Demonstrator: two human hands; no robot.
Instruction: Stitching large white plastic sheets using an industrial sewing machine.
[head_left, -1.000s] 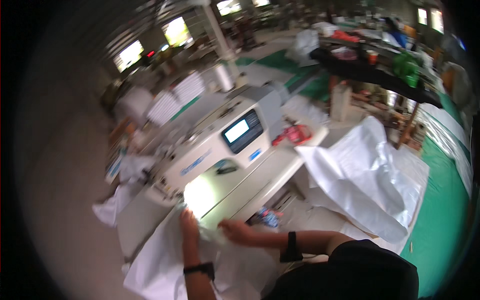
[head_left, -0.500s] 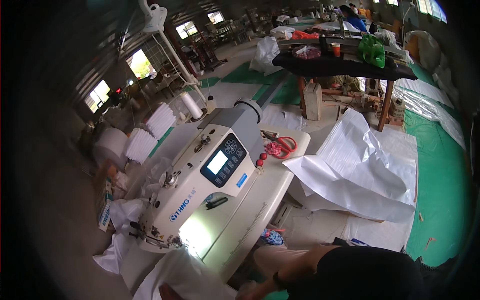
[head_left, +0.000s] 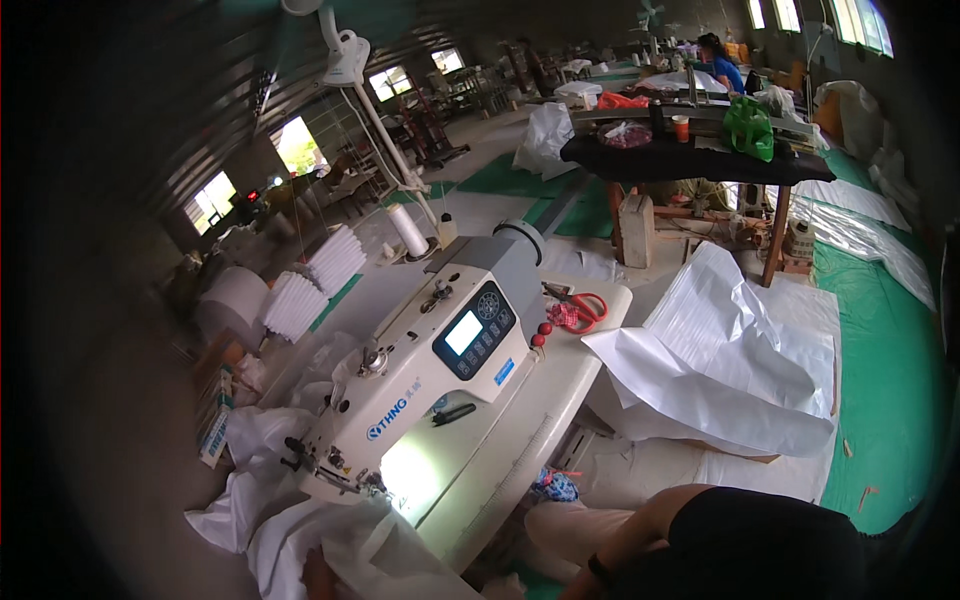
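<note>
A white sewing machine (head_left: 430,390) with a lit display stands in front of me, its lamp shining by the needle. A crumpled white sheet (head_left: 375,545) lies under the needle end and spreads toward the lower edge. My left hand (head_left: 318,575) shows only as a small dark patch among the sheet's folds; its fingers are hidden. My right forearm, with a dark wristband, reaches down at the lower edge. Only a sliver of my right hand (head_left: 578,591) shows near the sheet's right side, its fingers cut off by the frame. Small black thread snips (head_left: 454,414) lie on the machine bed.
Red-handled scissors (head_left: 590,313) lie at the machine table's far end. A large white sheet (head_left: 720,360) is draped to the right. A dark-covered table (head_left: 700,165) holds bags and a cup. White stacks (head_left: 295,300) and a thread cone (head_left: 406,230) stand beyond the machine. A person (head_left: 725,68) sits far back.
The whole view has shifted, so the machine sits slightly farther right and lower. The white sheet bunches up more left of the needle. My right hand has slipped mostly out of view.
</note>
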